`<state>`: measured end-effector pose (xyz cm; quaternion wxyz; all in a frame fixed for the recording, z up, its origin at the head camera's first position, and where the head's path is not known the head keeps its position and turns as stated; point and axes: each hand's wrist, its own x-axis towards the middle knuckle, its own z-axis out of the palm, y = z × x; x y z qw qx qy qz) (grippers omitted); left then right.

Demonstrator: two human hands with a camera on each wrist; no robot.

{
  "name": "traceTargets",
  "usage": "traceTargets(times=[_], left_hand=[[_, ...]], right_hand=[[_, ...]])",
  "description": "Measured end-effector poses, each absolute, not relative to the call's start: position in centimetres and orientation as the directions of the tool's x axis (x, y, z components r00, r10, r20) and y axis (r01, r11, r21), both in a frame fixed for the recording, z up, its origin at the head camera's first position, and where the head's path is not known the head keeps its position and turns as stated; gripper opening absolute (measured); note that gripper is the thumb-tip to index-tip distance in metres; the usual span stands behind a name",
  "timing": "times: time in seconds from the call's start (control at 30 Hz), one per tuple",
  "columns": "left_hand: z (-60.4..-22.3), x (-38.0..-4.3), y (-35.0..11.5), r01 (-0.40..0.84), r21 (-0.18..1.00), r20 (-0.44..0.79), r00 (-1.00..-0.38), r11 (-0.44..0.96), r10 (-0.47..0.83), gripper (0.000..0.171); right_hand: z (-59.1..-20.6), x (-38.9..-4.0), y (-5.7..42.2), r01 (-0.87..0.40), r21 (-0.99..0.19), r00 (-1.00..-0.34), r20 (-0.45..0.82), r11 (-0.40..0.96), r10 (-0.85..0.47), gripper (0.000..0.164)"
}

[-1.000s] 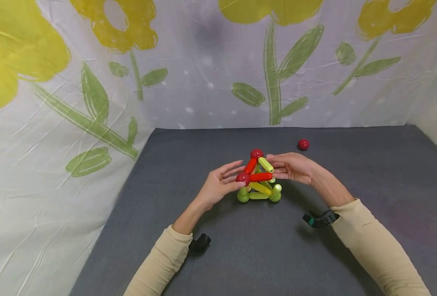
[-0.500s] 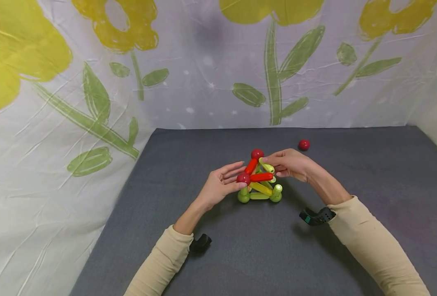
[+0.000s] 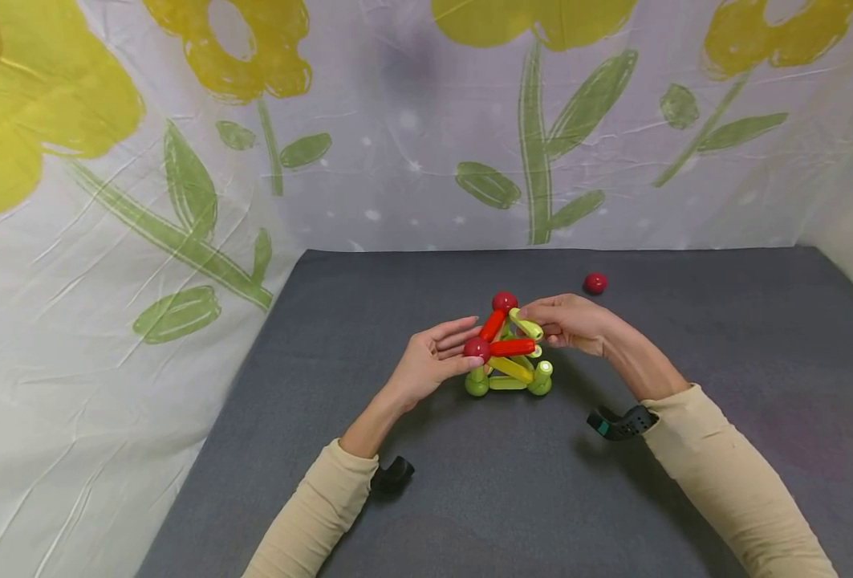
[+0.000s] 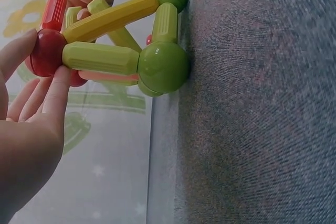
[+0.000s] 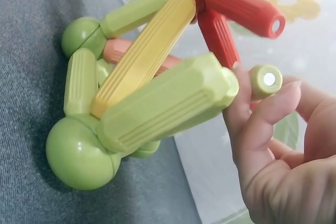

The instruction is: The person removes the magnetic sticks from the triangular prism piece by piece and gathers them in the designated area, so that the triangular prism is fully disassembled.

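A toy frame of magnetic rods and balls stands on the dark table. My left hand (image 3: 426, 365) pinches the front red ball (image 3: 477, 348) at its upper left corner, as the left wrist view confirms. My right hand (image 3: 570, 321) pinches a light green rod (image 3: 529, 327) close to the rear red ball (image 3: 504, 303). One red rod (image 3: 493, 324) links the two red balls; another red rod (image 5: 244, 11) juts from the front ball with a free metal tip. A yellow rod (image 5: 149, 51) slants down to a green ball (image 5: 81, 153), where a light green rod (image 5: 168, 103) stands up with its end free.
A loose red ball (image 3: 595, 283) lies behind my right hand near the table's back edge. Dark grey cloth covers the table (image 3: 469, 498). A flower-printed curtain (image 3: 397, 160) hangs behind and to the left.
My right hand has moved slightly left and its fingers have closed on the light green rod, which has tilted a little. The left hand has stayed on the front red ball.
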<state>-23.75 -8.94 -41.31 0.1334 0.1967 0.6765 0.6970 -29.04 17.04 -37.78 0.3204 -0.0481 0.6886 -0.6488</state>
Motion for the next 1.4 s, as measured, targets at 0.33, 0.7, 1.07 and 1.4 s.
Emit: traceTargets(times=[0.33,0.7,1.07,1.4], left_hand=[[-41.3,-23.7,-9.0,0.091,0.995,0.102,-0.886,-0.047,0.453,0.057],[-41.2,-23.7,-8.9,0.086,0.996,0.09,-0.889,-0.029,0.449,0.056],[-40.8,-23.4,-9.0,0.098,0.995,0.088,-0.881,-0.004,0.465,0.058],[-40.9,-23.6,-8.9,0.079,0.997,0.061,-0.887,0.021,0.459,0.057]], right_hand=[[-38.2,-29.4,17.5,0.393,-0.914,-0.752,-0.381,0.097,-0.538,0.044],[-37.9,-29.1,18.6,0.401,-0.916,-0.751,-0.322,-0.011,-0.576,0.054],[-38.7,-28.6,21.5,0.387,-0.906,-0.814,-0.247,-0.174,-0.526,0.014],[-39.9,-28.4,23.5,0.403,-0.865,-0.853,-0.236,-0.3,-0.466,0.017]])
